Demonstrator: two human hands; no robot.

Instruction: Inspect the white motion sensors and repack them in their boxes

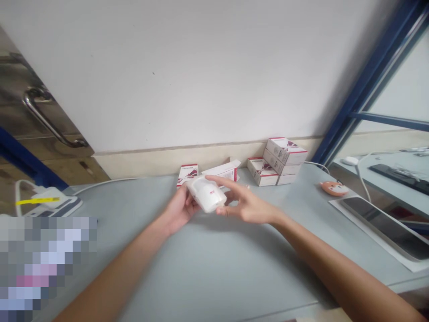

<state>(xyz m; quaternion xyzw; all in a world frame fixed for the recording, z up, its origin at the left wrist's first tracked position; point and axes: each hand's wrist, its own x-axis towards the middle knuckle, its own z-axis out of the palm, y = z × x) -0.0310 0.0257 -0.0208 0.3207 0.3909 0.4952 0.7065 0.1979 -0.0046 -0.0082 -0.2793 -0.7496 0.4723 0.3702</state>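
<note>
A white plastic motion sensor (208, 196), with a rounded front and a small red mark, is held up above the table between both hands. My left hand (179, 208) is closed around its left side and underside. From the right, my right hand (250, 205) grips it, with one finger along the top edge and others at the lower right end. A ring shows on one finger of the right hand. Just behind the sensor lie a small red-and-white box (187, 171) and an opened carton (221, 171) with its flap raised, both partly hidden.
Several red-and-white boxes (284, 154) are stacked against the wall. An orange animal-face item (334, 188) and a dark flat panel on a white sheet (385, 223) lie at the right. A power strip (43, 201) with cables sits at the left. Blue posts (362, 85) frame the table.
</note>
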